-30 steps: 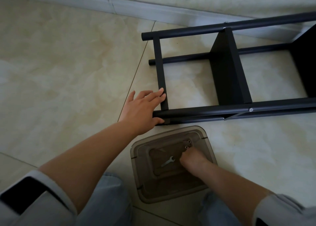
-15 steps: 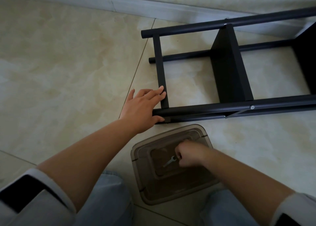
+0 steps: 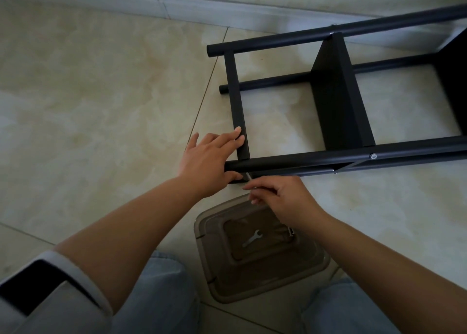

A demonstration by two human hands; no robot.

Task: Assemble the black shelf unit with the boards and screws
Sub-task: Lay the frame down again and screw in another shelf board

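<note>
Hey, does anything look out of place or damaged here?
Nothing stands out. The shelf frame lies on its side on the floor, which suits assembly; the wrench sits in the tray. No damage shows.

A beige marbled tile floor (image 3: 88, 101) meets a pale baseboard (image 3: 161, 3) along its far edge; a dark grout line (image 3: 204, 101) runs diagonally across it.
</note>
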